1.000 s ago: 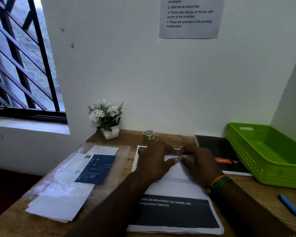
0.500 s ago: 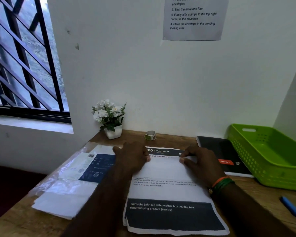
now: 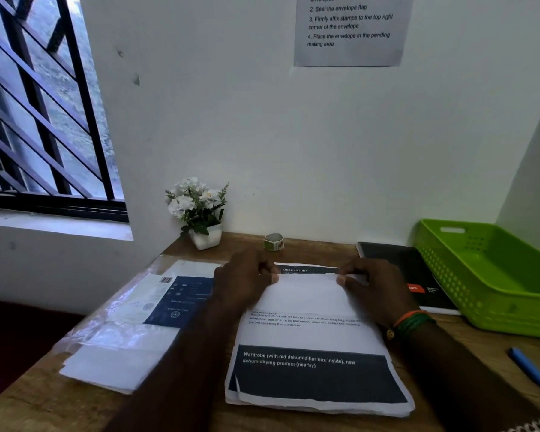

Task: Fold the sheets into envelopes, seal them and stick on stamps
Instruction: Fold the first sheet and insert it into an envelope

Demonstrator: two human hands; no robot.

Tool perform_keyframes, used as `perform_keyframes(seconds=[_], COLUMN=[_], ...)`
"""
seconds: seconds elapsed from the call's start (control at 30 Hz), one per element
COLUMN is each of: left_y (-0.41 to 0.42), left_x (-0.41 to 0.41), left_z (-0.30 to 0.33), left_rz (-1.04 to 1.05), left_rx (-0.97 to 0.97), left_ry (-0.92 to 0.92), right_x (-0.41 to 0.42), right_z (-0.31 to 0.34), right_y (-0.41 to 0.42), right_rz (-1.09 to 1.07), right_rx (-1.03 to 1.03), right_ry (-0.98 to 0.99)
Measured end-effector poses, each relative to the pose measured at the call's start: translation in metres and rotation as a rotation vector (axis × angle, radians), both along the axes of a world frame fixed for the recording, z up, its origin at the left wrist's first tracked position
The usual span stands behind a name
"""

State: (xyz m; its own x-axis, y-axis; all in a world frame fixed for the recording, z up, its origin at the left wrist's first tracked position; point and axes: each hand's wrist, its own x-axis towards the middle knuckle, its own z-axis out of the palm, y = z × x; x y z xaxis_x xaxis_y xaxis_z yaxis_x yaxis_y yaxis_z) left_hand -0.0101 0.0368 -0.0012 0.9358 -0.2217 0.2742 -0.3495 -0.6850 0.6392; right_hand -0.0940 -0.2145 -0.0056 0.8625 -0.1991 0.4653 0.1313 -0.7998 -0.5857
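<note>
1. Two hands are at work, set apart: the left hand [image 3: 245,283] and the right hand [image 3: 376,286] each pinch the folded-down top edge of the top sheet [image 3: 306,296] at centre frame.
2. That sheet lies on one stack of printed sheets [image 3: 317,378] on the wooden desk [image 3: 312,249]; how many sheets are in it I cannot tell.
3. Left of the stack lies one clear plastic packet of envelopes [image 3: 131,316].
4. Above the hands stands one small roll of stamps [image 3: 273,242], with one white flower pot [image 3: 200,213] to its left.
5. At right: one black notebook [image 3: 409,272], one green basket [image 3: 493,275], one blue pen [image 3: 533,374].
6. One instruction notice [image 3: 349,29] hangs on the wall at the top.
</note>
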Motion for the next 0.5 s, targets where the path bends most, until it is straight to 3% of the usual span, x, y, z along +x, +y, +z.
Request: perform_keyframes(seconds=[0.3, 0.5], left_y=[0.004, 0.002], left_x=[0.005, 0.005], left_z=[0.002, 0.001], left_rz=[0.050, 0.011], left_rx=[-0.029, -0.096], left_ry=[0.019, -0.027], right_x=[-0.007, -0.009], right_z=[0.002, 0.010], right_y=[-0.035, -0.022], right_rz=[-0.173, -0.096], right_rx=[0.018, 0.083], right_ry=[0.127, 0.002])
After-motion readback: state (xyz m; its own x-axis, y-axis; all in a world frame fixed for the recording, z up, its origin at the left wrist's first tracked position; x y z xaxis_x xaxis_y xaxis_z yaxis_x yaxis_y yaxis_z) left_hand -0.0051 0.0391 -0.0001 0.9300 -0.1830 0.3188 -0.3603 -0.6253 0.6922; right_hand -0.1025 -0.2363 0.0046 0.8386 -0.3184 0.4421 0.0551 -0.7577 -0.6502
